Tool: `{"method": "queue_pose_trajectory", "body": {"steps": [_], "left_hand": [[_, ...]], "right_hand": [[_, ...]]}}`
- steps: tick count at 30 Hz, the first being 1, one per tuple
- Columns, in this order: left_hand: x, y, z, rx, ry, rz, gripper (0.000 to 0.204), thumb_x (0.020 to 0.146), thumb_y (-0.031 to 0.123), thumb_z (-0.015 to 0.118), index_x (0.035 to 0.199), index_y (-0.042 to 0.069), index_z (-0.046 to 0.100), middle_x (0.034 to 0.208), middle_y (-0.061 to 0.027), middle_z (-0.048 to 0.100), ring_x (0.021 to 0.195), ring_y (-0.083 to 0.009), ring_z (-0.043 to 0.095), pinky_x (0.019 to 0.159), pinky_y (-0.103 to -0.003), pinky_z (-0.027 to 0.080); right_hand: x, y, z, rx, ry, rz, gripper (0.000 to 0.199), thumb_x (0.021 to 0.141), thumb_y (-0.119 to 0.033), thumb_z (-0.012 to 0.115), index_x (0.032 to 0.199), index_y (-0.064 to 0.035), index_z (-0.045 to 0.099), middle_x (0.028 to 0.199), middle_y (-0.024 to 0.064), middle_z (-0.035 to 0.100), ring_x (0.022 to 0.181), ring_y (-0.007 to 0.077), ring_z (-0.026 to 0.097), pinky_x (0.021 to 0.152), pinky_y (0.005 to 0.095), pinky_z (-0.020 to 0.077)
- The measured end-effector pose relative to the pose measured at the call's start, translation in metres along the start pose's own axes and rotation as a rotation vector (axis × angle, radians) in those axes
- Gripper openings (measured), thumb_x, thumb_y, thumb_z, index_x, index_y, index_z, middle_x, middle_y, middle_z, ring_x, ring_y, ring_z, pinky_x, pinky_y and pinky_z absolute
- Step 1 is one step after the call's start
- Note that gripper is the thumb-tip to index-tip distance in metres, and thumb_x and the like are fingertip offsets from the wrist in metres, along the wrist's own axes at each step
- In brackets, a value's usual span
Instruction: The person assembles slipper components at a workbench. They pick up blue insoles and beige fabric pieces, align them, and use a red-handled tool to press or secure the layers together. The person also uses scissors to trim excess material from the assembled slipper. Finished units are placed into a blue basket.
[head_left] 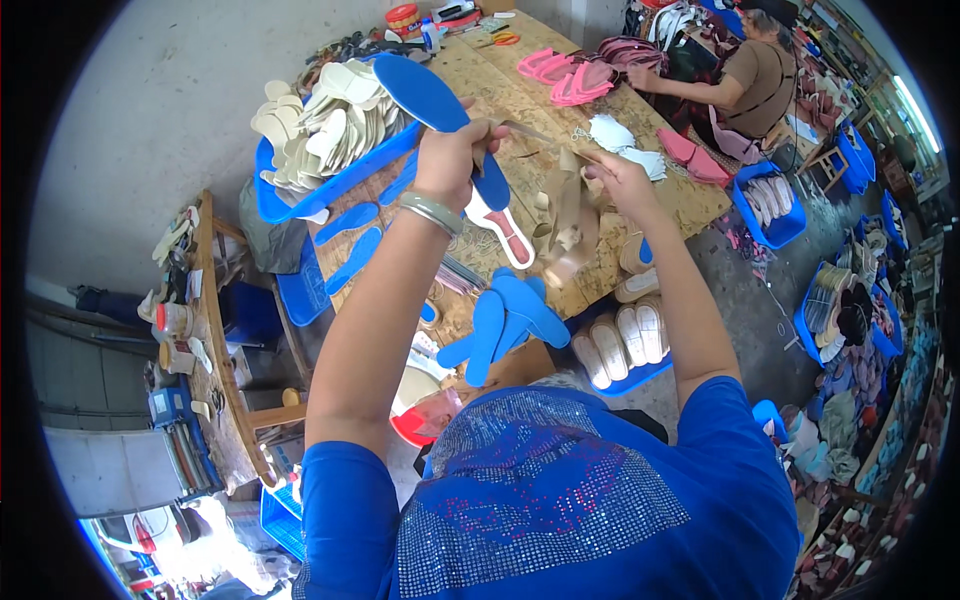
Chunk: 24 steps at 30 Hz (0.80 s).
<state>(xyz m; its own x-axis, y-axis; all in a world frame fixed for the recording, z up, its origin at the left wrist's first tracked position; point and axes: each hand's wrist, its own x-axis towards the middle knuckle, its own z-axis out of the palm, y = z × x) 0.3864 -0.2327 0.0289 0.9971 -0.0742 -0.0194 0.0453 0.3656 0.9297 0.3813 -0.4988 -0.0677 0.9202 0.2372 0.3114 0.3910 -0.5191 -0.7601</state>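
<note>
While the left hand [450, 160] clasps a blue insole [418, 92] at upper centre, likely light, bendy, best edge-held, the right hand [624, 182] pinches a tan strip [527, 131].

Shoemaking workshop, scuffed wooden workbench [462, 62], blue insoles [487, 335], cream insoles [345, 125] heaped in a tub [283, 208], co-worker [755, 80] nearby

Both forearms [375, 320] reach forward, left fingers [484, 131] curled, right fingers [606, 162] pinching.

Wooden table [690, 205]: blue insoles [488, 325] at near edge, tan strips [571, 225] mid-table; white pieces [610, 132], pink pieces [583, 84] toward right edge.
</note>
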Motion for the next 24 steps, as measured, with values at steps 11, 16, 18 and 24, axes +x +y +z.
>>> {"method": "queue_pose_trajectory", "body": {"steps": [11,16,18,24], "left_hand": [[0.015,0.013,-0.056,-0.277,0.321,-0.012,0.053,0.085,-0.010,0.049,0.133,-0.001,0.030,0.089,-0.0175,0.061,0.071,-0.0206,0.061,0.059,-0.029,0.049],[0.024,0.018,-0.084,-0.257,0.473,0.102,0.059,0.083,-0.011,0.050,0.137,-0.003,0.028,0.088,-0.0159,0.061,0.067,-0.0176,0.059,0.059,-0.028,0.049],[0.018,0.022,-0.085,-0.247,0.396,0.090,0.057,0.084,-0.008,0.049,0.137,-0.004,0.029,0.086,-0.0142,0.061,0.068,-0.0158,0.057,0.061,-0.028,0.048],[-0.021,0.008,-0.038,-0.085,0.048,0.118,0.042,0.089,0.002,0.051,0.128,-0.001,0.038,0.090,-0.0130,0.062,0.075,-0.0180,0.059,0.067,-0.029,0.048]], "right_hand": [[-0.007,0.045,-0.045,0.080,-0.031,0.135,0.033,0.095,-0.015,0.047,0.127,-0.0076,0.055,0.097,0.0046,0.065,0.072,0.0103,0.061,0.065,0.0234,0.0479],[-0.007,0.090,-0.065,0.075,0.057,0.249,0.034,0.094,-0.012,0.047,0.127,-0.0070,0.056,0.086,0.0018,0.065,0.066,0.0090,0.060,0.058,0.0239,0.0465],[-0.008,0.109,-0.082,0.080,0.069,0.235,0.035,0.093,-0.009,0.046,0.127,-0.0075,0.056,0.086,0.0025,0.065,0.065,0.0091,0.060,0.058,0.0239,0.0467],[0.009,0.076,-0.060,0.341,0.129,0.271,0.043,0.088,0.000,0.043,0.129,-0.0058,0.054,0.094,0.0050,0.066,0.072,0.0110,0.061,0.065,0.0251,0.0501]]}}
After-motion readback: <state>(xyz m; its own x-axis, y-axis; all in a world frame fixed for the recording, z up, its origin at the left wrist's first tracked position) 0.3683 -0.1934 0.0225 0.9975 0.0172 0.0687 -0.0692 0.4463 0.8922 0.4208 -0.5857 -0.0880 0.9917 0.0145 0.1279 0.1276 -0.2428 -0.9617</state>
